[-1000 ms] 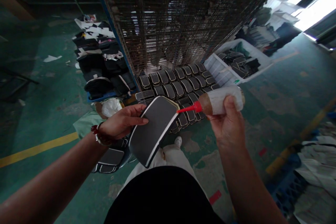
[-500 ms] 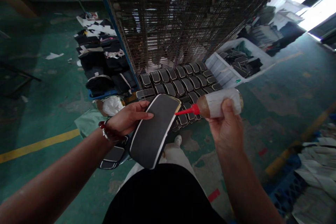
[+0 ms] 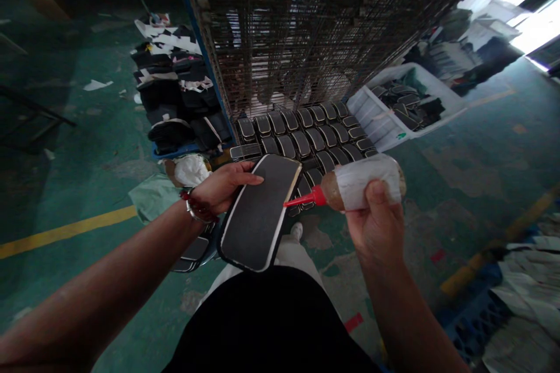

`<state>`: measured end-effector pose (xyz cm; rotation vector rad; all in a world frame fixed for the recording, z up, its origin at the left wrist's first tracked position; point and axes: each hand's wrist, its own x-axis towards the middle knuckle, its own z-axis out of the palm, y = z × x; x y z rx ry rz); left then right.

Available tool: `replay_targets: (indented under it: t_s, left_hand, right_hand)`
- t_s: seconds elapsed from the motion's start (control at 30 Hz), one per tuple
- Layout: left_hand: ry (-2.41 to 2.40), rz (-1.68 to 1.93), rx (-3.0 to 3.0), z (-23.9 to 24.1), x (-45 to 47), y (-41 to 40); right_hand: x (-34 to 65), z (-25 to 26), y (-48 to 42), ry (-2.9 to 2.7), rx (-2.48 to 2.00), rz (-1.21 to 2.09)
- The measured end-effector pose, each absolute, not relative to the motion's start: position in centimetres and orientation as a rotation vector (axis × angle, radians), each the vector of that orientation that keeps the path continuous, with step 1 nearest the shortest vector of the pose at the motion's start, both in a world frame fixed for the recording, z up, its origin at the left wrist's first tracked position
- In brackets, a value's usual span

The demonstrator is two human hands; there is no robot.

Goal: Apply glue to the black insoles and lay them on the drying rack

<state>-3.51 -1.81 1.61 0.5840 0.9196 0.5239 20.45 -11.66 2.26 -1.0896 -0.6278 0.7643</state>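
My left hand [image 3: 227,185] is closed on the upper left edge of a dark curved pad [image 3: 258,215], thumb on its face and fingers underneath. A white line runs round the pad's rim, and along the upper right edge it looks yellowish and wet. In my right hand [image 3: 378,210] lies a glue bottle [image 3: 359,183] with a whitish wrap and brownish contents, held on its side. Its red nozzle [image 3: 301,198] points left, with the tip at the pad's right edge.
Rows of similar pads [image 3: 301,143] lie on the floor before a tall wire rack [image 3: 280,29]. A white bin [image 3: 380,122] with dark pieces stands at the right, bundled dark material [image 3: 168,93] at the left. A blue pallet [image 3: 470,320] lies at lower right.
The nozzle tip has moved down along the pad's right edge, and the yellowish line behind it is longer. My left hand and the pad have shifted slightly.
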Motion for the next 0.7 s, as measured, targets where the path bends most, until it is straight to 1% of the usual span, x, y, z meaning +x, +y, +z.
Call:
replay_targets:
  t_s: [0.2, 0.4, 0.7]
  left_hand:
    - [0.952, 0.582, 0.498, 1.7, -3.3, -1.6]
    - [1.020, 0.595, 0.438, 2.1, -3.0, -1.3]
    - [1.072, 0.692, 0.282, 2.5, -3.4, -0.5]
  right_hand:
    - [19.8, 2.4, -12.5, -0.693, -1.075, 0.797]
    - [19.7, 1.7, -13.3, -0.746, -0.959, 0.814]
    - [19.3, 1.8, -13.9, -0.783, -0.959, 0.891]
